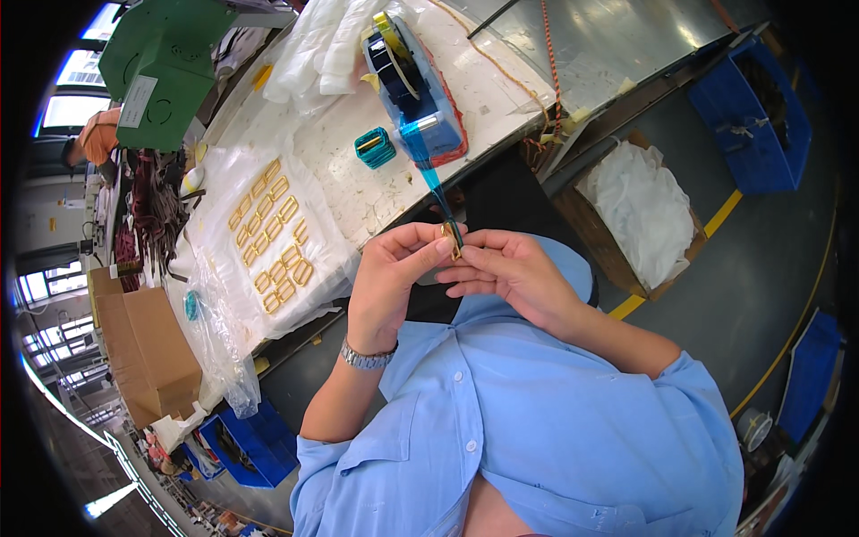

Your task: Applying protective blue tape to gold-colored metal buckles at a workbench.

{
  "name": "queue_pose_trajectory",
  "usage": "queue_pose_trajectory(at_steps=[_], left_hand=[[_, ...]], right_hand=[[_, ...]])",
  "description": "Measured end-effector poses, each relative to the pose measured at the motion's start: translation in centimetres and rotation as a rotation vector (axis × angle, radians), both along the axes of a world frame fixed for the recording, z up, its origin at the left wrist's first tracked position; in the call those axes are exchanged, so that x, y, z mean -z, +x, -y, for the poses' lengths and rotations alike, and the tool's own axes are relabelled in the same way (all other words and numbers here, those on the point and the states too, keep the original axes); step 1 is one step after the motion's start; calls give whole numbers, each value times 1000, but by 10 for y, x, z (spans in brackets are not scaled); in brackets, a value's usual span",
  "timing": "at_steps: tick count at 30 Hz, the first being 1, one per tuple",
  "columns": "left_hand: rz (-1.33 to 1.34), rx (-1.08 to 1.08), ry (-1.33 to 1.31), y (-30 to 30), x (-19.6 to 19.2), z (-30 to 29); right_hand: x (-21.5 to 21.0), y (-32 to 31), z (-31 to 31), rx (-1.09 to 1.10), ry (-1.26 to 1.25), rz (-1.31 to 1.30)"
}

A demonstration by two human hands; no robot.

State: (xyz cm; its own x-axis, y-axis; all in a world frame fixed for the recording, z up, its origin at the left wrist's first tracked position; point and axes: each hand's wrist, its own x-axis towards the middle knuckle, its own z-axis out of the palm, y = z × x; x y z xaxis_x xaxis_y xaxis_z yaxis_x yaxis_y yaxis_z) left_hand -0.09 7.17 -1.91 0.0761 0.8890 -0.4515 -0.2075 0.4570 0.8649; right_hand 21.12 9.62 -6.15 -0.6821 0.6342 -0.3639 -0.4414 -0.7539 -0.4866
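L hand [386, 273] & R hand [523, 276] pinched tight on gold loop [446, 232] w/ blue tape [433, 182]; white label [137, 100] on green machine [174, 76] unreadable from here.

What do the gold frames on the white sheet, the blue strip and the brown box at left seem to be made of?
Gold frames: probably metal, polished or plated, from their bright shine; coated plastic is possible.
Blue strip: likely thin plastic tape, glossy, appearing partly see-through.
Brown box: likely cardboard, matte, judging by its flat tan panels.
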Motion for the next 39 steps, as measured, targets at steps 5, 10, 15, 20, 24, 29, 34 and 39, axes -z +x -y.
queue_pose_trajectory(at_steps=[5, 10, 15, 20, 24, 29, 34, 39], left_hand=[[19, 15, 23, 2, 5, 0], [85, -97, 73, 7, 15, 3], [52, -11, 67, 10, 25, 1], [59, -17, 35, 9, 36, -7], [41, -74, -9, 14, 36, -11], [36, -79, -82, 5, 40, -14], [101, -35, -146, -5, 45, -19], [237, 31, -177, -10, 41, -20]], right_hand=[[7, 2, -7, -63, -69, 32], [12, 3, -10, -101, -51, -8], [3, 6, -10, -107, -104, 9], [9, 7, -10, -122, -159, -27], [2, 10, -18, -96, -326, -96], [-25, 15, -27, -200, -54, -12], [-19, 8, -23, -218, 261, 222], [-9, 9, -23, -226, 539, 441]])
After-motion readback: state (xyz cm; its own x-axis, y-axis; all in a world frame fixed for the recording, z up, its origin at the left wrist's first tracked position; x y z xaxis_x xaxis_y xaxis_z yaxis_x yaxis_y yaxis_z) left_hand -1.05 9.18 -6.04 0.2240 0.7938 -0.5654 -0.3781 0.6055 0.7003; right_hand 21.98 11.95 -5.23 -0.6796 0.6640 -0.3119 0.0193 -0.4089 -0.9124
